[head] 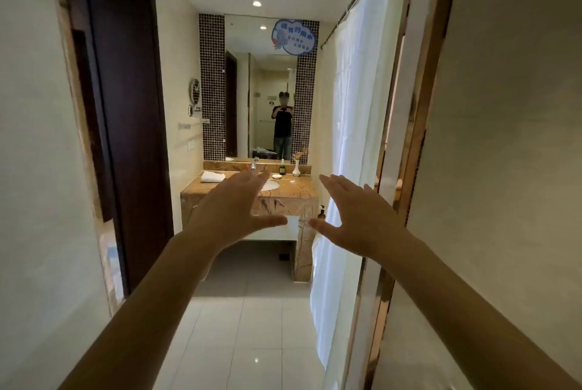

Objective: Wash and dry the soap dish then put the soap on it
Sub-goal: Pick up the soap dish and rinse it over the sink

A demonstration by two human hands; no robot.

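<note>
Both forearms extend forward from the lower frame edge, well short of the vanity. Our left hand (pixel 234 211) is spread flat, fingers apart, holding nothing; our right hand (pixel 352 213) is likewise spread and empty, and the two thumbs point toward each other with a gap between them. Beyond them stands the marble counter (pixel 302 189) with its sink basin (pixel 271 185). On the counter, right of the basin, we see the soap dish (pixel 276 176), small and pale; whether soap lies on it cannot be told. A folded white towel (pixel 212 176) lies left of the basin, and a white vase (pixel 296 169) stands near the mirror (pixel 261 90).
</note>
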